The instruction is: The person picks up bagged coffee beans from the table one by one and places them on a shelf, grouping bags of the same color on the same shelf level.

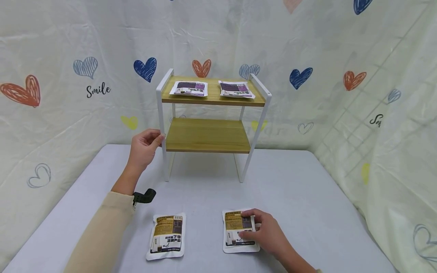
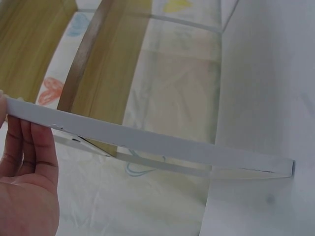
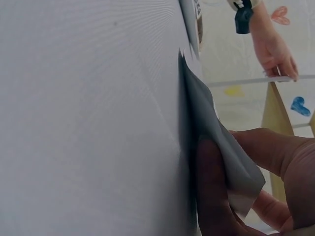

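Table: a flat top under a pale lilac-grey cloth, smooth, running from the near edge back to the curtain.
Backdrop: a cream fabric hung behind and along both sides, creased, printed with red, blue, yellow and outlined hearts and the word "Smile".
Rack: a two-tier shelf rack with white metal legs and wooden boards, standing at the back of the table, close to the curtain.
Top board: two purple-printed packets — one at the left, one at the right — lying flat, apart from each other.
Lower board: bare wood.
Left hand: the left hand is at the rack's front left leg, level with the lower board; thumb and fingers close round the white bar. In the left wrist view the fingers lie side by side behind the bar.
Right hand: the right hand rests on the near part of the table and pinches the right brown sachet along its right edge, thumb on the printed face; the right wrist view shows the sachet's edge lifted off the cloth between thumb and fingers.
Other sachet: a left brown sachet lies flat on the cloth beside it, untouched — well apart from both hands.
Sleeve: a beige sleeve covers the left forearm, a black strap at the wrist.
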Action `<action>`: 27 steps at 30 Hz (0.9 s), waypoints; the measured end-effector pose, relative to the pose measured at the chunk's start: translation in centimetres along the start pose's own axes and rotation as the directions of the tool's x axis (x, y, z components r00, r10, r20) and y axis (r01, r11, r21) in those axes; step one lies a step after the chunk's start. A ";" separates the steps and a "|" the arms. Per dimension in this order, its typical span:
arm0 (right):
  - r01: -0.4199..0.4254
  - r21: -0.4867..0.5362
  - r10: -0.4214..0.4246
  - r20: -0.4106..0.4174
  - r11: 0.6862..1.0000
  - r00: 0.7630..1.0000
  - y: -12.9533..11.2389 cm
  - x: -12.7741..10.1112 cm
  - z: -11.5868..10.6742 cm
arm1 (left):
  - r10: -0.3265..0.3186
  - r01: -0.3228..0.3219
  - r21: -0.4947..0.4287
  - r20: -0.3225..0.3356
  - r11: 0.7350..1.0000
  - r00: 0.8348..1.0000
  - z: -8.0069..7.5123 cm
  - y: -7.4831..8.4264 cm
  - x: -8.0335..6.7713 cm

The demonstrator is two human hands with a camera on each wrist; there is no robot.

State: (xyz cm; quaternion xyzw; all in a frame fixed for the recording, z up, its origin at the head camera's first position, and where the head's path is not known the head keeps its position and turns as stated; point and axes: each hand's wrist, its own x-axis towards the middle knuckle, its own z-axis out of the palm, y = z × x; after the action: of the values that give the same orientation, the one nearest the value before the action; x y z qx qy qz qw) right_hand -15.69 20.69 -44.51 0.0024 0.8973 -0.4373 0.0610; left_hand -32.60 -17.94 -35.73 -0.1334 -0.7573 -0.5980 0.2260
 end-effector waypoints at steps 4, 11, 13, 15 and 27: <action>0.022 0.032 -0.023 0.008 0.999 1.000 0.3 0.1 -0.1 | 0.000 -0.001 0.009 0.009 1.000 1.000 0.0 0.2 -0.1; 0.051 0.126 -0.057 0.047 0.991 0.997 0.9 0.3 -0.2 | 0.002 -0.002 0.003 0.030 1.000 1.000 0.1 0.2 0.1; 0.048 0.149 -0.057 0.058 0.988 0.997 1.0 0.3 -0.2 | 0.004 -0.004 -0.001 0.031 1.000 1.000 0.1 0.2 0.1; 0.043 0.165 -0.055 0.066 0.985 0.996 1.0 0.4 -0.2 | 0.005 -0.005 -0.004 0.030 1.000 1.000 0.1 0.2 0.1; -0.011 0.219 -0.010 0.097 0.976 0.995 1.0 0.7 -0.1 | 0.035 -0.036 0.052 0.019 0.998 0.999 -0.1 -0.1 0.0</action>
State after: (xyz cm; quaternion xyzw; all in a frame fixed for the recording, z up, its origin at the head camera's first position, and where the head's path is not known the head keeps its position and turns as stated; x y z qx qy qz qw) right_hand -16.29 21.38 -45.30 -0.0120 0.8395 -0.5332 0.1042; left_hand -32.59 -18.09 -35.78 -0.1465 -0.7723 -0.5725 0.2331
